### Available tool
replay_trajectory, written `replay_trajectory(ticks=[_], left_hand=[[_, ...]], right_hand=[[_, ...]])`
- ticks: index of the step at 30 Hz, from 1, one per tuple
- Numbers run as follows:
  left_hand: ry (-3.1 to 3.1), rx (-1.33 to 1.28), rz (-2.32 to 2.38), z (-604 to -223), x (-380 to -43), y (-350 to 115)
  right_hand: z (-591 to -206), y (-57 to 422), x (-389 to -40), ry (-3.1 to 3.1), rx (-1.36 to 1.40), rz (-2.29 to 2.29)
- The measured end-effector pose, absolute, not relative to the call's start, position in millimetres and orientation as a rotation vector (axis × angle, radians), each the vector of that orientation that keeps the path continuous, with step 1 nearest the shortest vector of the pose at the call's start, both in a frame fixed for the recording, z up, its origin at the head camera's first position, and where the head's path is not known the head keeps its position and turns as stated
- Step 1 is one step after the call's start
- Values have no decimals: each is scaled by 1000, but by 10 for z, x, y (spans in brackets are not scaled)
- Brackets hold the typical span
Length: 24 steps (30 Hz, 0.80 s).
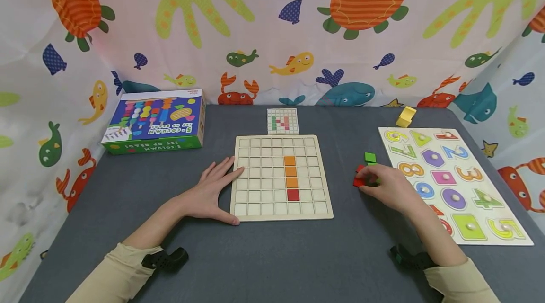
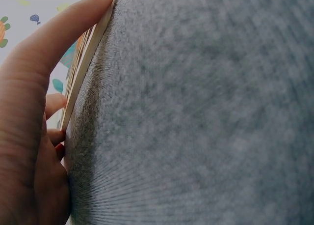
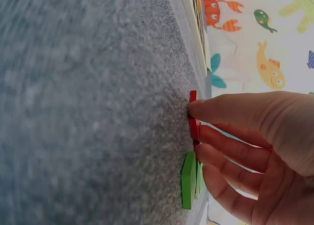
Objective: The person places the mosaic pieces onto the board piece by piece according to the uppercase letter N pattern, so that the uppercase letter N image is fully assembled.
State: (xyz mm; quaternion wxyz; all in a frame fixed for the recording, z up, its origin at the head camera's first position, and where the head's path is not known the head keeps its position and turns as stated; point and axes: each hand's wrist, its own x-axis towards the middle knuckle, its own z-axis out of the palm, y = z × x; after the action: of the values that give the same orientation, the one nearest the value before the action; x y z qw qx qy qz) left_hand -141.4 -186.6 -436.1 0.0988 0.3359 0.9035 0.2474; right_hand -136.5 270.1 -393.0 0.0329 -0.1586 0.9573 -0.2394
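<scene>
A wooden grid board lies on the table with three orange tiles and one red tile in one column. My left hand is spread at its left edge, thumb at the near corner and fingertips over the rim. The left wrist view shows that thumb along the board's side. Right of the board, my right hand pinches a red square tile between thumb and fingers, low over the table. Green tiles lie beside those fingers, some partly hidden by the hand.
A small pattern card lies just behind the board. A boxed bead set stands at the back left. The number-and-shape puzzle board lies at the right, partly under my right forearm, with yellow tiles behind it.
</scene>
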Motion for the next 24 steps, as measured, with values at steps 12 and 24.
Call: replay_trajectory(ticks=[12,24], left_hand=[[2674,968,716,-4375,-1425,-1870],[2670,984,720,-4363,-1430,-1875]], right_hand=[[-3951,2386,-1457,2881,-542,-911],[-3971,1641,-1521,2701,-806,-1014]])
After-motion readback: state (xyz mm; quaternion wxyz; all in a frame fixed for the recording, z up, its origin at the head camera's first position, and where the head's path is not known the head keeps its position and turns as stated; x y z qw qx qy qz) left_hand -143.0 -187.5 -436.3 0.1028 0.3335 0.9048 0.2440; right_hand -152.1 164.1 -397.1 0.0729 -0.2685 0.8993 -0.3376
